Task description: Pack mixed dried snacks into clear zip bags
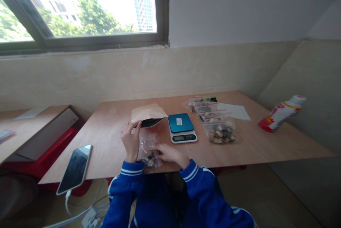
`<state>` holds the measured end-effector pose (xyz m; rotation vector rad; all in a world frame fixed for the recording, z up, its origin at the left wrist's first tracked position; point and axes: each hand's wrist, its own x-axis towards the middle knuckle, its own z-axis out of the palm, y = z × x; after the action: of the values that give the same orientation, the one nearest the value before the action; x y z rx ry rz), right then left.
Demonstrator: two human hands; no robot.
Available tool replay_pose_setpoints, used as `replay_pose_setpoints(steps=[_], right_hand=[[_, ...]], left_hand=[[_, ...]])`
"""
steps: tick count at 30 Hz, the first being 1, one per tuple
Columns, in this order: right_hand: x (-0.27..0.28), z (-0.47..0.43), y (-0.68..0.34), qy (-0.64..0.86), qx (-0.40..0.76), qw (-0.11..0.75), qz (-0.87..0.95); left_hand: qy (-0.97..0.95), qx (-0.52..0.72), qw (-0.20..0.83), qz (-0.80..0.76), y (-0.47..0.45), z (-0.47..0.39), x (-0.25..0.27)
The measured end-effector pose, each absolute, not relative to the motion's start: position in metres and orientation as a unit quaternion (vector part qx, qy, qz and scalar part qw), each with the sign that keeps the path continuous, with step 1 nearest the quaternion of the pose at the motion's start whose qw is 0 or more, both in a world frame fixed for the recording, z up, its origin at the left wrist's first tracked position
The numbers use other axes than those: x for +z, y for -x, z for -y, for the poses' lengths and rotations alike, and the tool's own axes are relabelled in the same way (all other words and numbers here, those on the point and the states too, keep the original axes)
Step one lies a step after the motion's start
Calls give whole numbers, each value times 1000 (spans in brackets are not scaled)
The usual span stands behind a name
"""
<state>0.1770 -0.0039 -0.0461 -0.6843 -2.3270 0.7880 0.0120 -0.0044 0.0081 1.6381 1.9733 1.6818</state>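
My left hand [131,139] pinches the near edge of a brown kraft paper bag [149,111], whose mouth gapes toward me and shows a dark inside. Below it, at the table's front edge, lies a clear plastic bag [149,161] with dark and pale pieces in it. My right hand [170,154] has its fingers closed at the right side of that plastic bag; its fingertips are partly hidden. Just right of the paper bag stands a kitchen scale [181,125] with a blue top and nothing on its plate.
Several zip bags of dried pieces [221,133] lie right of the scale, with a white paper sheet [236,111] behind them. A red-and-white bottle [282,113] stands at the right. A phone [75,169] on a cable overhangs the table's left front edge.
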Motion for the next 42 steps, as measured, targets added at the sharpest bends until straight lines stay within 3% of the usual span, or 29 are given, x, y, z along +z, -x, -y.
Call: replay_pose_setpoints(steps=[7,10,18,22,24,29,32,37,42], right_hand=[[-44,3,-176,323,301,253,861],[-43,3,-182,349,327,277,834],[-3,-3,-214,410,334,437,727],[31,-11,-206,357,324,562,672],[44,-15,-195,324,288,583,687],[57,-17,-170,369,81,485,788],[54,-9,-166,387,25,474,790],[24,1,-181,405,128,535,730],[-30,6,-201,478,234,379,757]], left_hand=[[-540,565,15,-623,-10,4,20],[-536,568,29,-624,-9,4,26],[-531,546,46,-646,-6,3,33],[-551,523,16,-650,-11,5,38],[-558,512,3,-653,-14,8,42],[-554,499,5,-666,-18,13,52],[-551,498,9,-669,-17,14,54],[-541,501,4,-676,-14,13,50],[-516,538,53,-664,-13,13,23]])
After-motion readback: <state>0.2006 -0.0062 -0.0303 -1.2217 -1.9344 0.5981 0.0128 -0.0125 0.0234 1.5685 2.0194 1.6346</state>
